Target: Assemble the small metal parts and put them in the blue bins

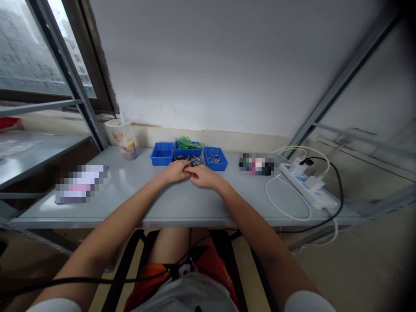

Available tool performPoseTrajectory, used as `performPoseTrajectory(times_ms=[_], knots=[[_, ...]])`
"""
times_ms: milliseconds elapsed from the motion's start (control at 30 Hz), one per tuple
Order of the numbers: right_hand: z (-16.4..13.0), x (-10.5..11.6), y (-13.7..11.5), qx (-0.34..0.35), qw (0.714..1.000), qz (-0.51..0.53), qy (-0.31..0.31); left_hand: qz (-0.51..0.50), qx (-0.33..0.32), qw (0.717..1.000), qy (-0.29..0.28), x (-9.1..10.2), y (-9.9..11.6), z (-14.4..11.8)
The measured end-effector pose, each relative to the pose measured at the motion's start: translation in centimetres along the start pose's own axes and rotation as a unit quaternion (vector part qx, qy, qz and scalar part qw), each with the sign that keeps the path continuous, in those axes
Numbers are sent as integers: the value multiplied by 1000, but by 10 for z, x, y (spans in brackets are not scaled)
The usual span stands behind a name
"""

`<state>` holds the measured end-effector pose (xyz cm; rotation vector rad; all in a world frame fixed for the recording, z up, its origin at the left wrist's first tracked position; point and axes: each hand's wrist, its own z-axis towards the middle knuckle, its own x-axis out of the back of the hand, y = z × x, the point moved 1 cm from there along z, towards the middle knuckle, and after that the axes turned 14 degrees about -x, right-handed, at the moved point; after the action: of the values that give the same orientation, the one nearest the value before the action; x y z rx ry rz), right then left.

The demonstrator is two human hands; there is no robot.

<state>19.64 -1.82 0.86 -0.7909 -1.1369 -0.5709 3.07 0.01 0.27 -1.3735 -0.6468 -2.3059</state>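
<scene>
My left hand [177, 170] and my right hand [204, 176] meet over the middle of the grey table [185, 203]. Their fingers are curled and touch each other; whatever they may hold is too small or hidden to make out. Just behind the fingers lies a loose pile of small dark and silvery metal pieces [194, 160], like screws, partly covered by my hands. Around it stand three blue trays: the left tray [162, 161] with a few dark bits, the back tray [187, 152] with crumpled green plastic packaging [183, 142], and the right tray [217, 166] with several small metal pieces.
A plastic drink cup [125, 141] stands at the back left, with a blurred phone-like item [81, 184] before it. Another blurred object [256, 164] lies right of the trays. A white power strip [308, 186] with plugs and looping cables takes up the right end.
</scene>
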Motion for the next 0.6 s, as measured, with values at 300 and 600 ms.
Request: performPoseTrajectory(times_ms=[300,600], knots=[[-1,6,2,-17,999,30,33,-3,0,1000,10,-3,-6,0],[0,12,11,-72,994,63,54,-13,46,999,22,-2,-13,-1]])
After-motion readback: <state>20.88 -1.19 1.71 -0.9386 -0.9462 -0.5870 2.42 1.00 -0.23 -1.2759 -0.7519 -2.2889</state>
